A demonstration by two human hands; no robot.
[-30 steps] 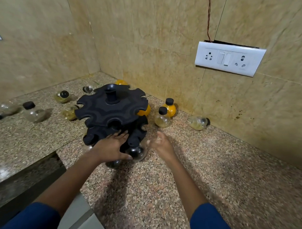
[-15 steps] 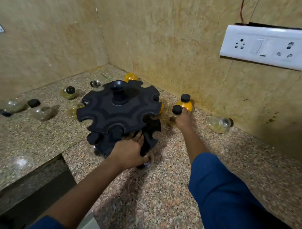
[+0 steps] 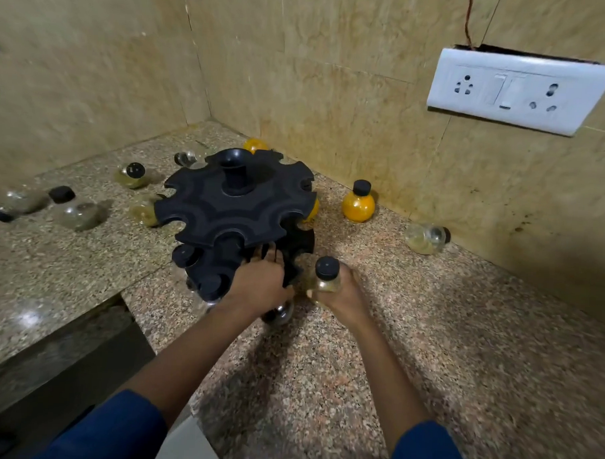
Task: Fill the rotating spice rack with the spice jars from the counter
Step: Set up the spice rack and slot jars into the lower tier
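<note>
The black two-tier spice rack (image 3: 238,206) stands on the granite counter (image 3: 462,338) near the corner. My left hand (image 3: 258,282) grips the rack's lower tier at its front. My right hand (image 3: 343,292) holds a pale yellow jar with a black cap (image 3: 327,275) upright, just right of the lower tier. A few black-capped jars (image 3: 187,254) hang in lower slots. The top tier's slots look empty. An orange jar (image 3: 358,203) stands by the wall, and a pale jar (image 3: 426,237) lies on its side further right.
Several loose jars lie left of the rack, among them a clear one (image 3: 73,209) and a yellowish one (image 3: 133,175). An orange jar (image 3: 255,145) sits behind the rack. A white switchboard (image 3: 518,91) is on the right wall. The counter steps down at the front left (image 3: 85,328).
My right hand picked the pale yellow jar from beside the orange jar at the wall and brought it back to the rack's lower tier. My left hand stayed on the rack.
</note>
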